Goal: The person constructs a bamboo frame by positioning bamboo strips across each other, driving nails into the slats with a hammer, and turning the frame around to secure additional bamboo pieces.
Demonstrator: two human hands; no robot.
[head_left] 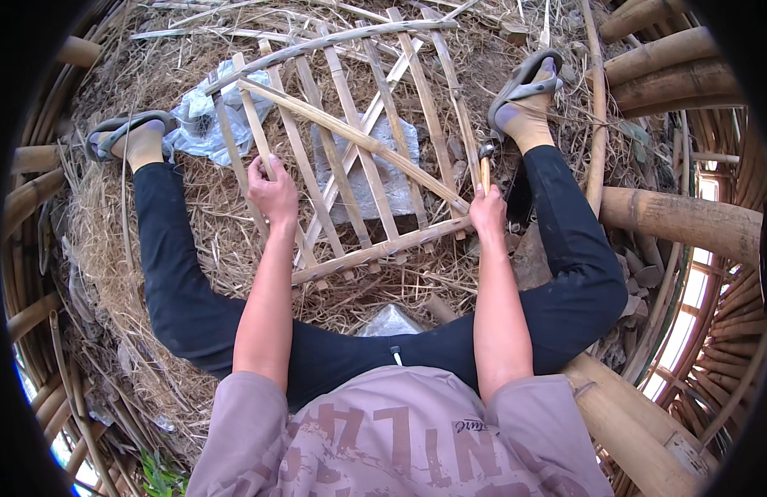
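Below, straw-strewn ground [110, 265], slatted frame [377, 178] over it, bamboo poles [682, 219] both sides

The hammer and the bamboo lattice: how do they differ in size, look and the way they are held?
Size: the hammer is small; the bamboo lattice is far wider and longer.
Look: the hammer has one dark head on a pale handle; the lattice has many narrow slats joined by crossbars.
Hold: the right hand grips the hammer; at the lattice, the left hand holds a slat.
Both have pale, wood-coloured parts.
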